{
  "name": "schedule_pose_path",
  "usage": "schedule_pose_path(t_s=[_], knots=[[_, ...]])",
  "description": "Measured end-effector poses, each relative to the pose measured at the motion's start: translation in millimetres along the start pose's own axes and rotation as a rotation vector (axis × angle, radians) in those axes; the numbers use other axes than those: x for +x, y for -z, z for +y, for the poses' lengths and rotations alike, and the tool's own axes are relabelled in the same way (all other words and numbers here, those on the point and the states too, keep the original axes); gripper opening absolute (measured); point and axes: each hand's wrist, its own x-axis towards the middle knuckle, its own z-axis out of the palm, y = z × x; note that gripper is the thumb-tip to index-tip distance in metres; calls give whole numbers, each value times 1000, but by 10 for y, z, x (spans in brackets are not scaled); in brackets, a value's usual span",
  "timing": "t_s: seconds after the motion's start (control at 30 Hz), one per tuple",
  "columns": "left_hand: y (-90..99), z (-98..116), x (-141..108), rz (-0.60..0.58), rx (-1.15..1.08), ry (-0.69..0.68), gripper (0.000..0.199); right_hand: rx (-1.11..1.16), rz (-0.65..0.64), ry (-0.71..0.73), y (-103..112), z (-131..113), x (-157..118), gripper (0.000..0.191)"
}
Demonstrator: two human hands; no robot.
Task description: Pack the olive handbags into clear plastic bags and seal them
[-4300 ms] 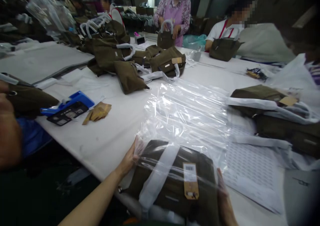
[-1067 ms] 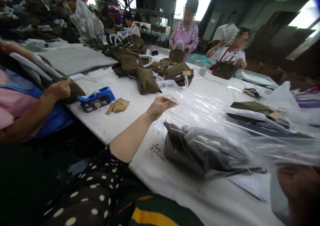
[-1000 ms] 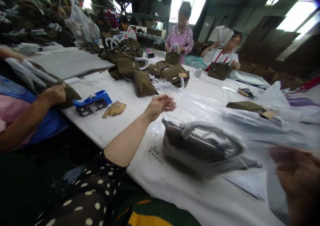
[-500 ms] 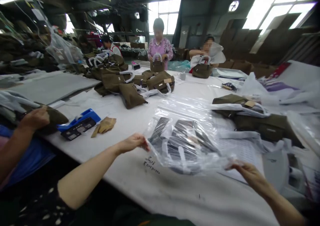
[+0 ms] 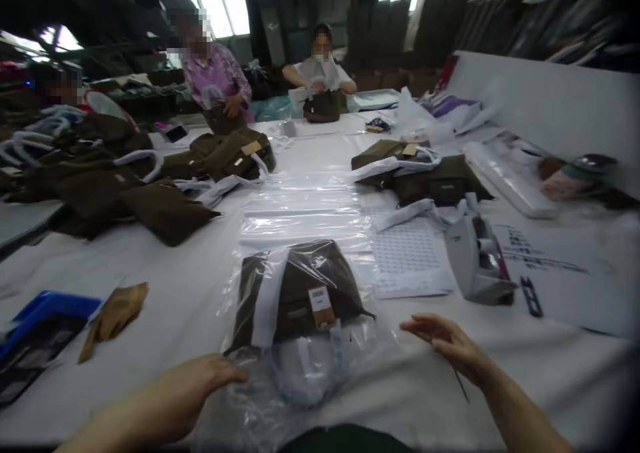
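In front of me a dark olive handbag (image 5: 295,299) lies on the table inside a clear plastic bag (image 5: 300,203). Its handles are wrapped in white, and a tag (image 5: 321,305) shows through the plastic. My left hand (image 5: 213,379) is at the near left edge of the plastic, with fingers closed on it as far as the blur shows. Just past the right edge, my right hand (image 5: 450,343) is open, fingers stretched toward the plastic and holding nothing.
Olive handbags lie in a pile (image 5: 175,206) at left and others (image 5: 435,179) at right. A tape dispenser (image 5: 483,266) stands beside a printed sheet (image 5: 410,253), with snips (image 5: 531,296) further right. A blue-and-black object (image 5: 45,333) and brown paper (image 5: 115,313) lie left. Co-workers handle bags across the table.
The bagged handbag has come down onto the table, nearer to me. My right hand has let go of the plastic. The view has turned to the right.
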Motion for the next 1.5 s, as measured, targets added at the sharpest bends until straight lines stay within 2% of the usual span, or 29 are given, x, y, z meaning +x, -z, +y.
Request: schedule_pose_path(t_s=[0.1,0.17,0.23,0.33,0.4,0.47,0.57,0.67,0.83,0.9,0.97,1.03,1.13,1.3,1.5], knots=[[337,497,619,-19,-9,-140,41,-57,467,84,177,64,-4,34],[425,788,1236,20,-31,-254,31,-193,613,92,220,80,69,31],[423,995,1929,91,-55,-299,27,-362,658,138,231,87,151,29],[311,1176,2908,180,-84,-198,28,-562,693,243,284,133,195,24],[167,1271,3419,156,-92,-141,30,-576,769,245,370,193,158,21],[-21,1372,3792,92,-96,-110,33,-555,856,192,475,241,104,21],[-312,1525,4146,-11,-93,-52,45,-607,908,168,607,228,90,21],[-504,1641,4331,-125,-104,-3,52,-756,916,238,672,135,191,19],[-561,1715,4378,-287,-218,17,24,-886,903,227,665,41,348,17],[-555,1718,4344,-329,-292,28,31,-903,898,205,632,37,349,18],[-566,1717,4301,-361,-365,44,48,-921,909,189,592,36,327,20],[-605,1719,4256,-380,-419,58,63,-933,924,175,554,33,297,21],[-703,1740,4189,-386,-538,70,70,-942,925,146,512,22,253,17],[-839,1808,4080,-305,-729,100,70,-937,884,132,468,-45,186,13],[-880,1837,3984,-303,-737,12,63,-951,836,94,471,-81,167,14]])
